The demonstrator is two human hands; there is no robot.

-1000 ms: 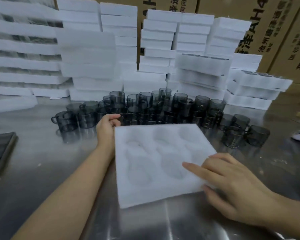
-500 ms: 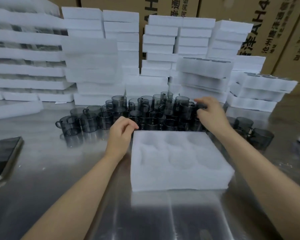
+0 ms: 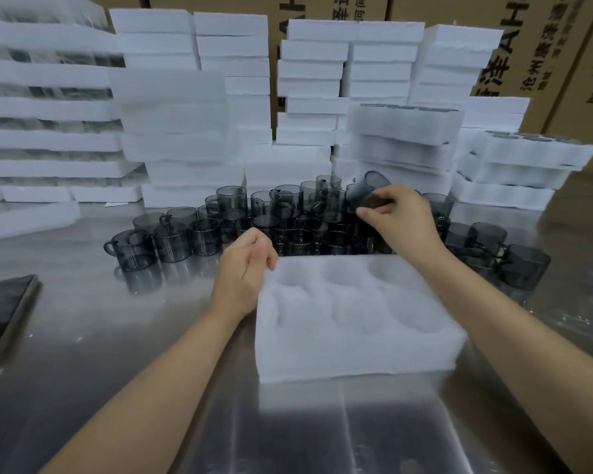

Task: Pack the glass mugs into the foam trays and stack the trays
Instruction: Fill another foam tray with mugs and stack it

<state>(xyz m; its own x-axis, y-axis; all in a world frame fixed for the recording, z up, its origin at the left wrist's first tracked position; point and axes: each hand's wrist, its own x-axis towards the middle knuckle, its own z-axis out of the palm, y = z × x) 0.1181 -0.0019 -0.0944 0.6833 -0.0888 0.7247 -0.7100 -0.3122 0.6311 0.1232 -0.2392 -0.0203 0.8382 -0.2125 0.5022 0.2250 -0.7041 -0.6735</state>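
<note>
- Pinches one glass mug [image 3: 370, 189] in right hand [image 3: 397, 220]: thumb and fingers curled round its lower wall, mug tilted, lifted clear of the mug cluster [image 3: 199, 234].
- Puts that mug at the fingertips, above the cluster's right part, just past the far edge of the foam tray [image 3: 353, 343]; not yet over any pocket.
- Tilt looks like a pick out of a tight pack, probably to clear neighbouring rims and handles.
- Foam tray flat on tabletop [image 3: 117, 336], directly in front; visible pockets all empty, so likely first mug for this tray.
- Grips tray's far left corner with left hand [image 3: 243, 268], fingers curled against the rim; probably pins the light foam so it stays put during loading.
- Cluster right behind tray's far edge; cannot tell if touching. Short reach from pick to pocket.
- Filled trays [image 3: 404, 131] stacked behind at right, mug rims showing on top; likely the stacking spot.
- Plain foam stacks [image 3: 172, 131] behind and left, cardboard boxes [image 3: 545, 46] at back, dark phone [image 3: 4, 309] at left edge, well apart from both hands.
</note>
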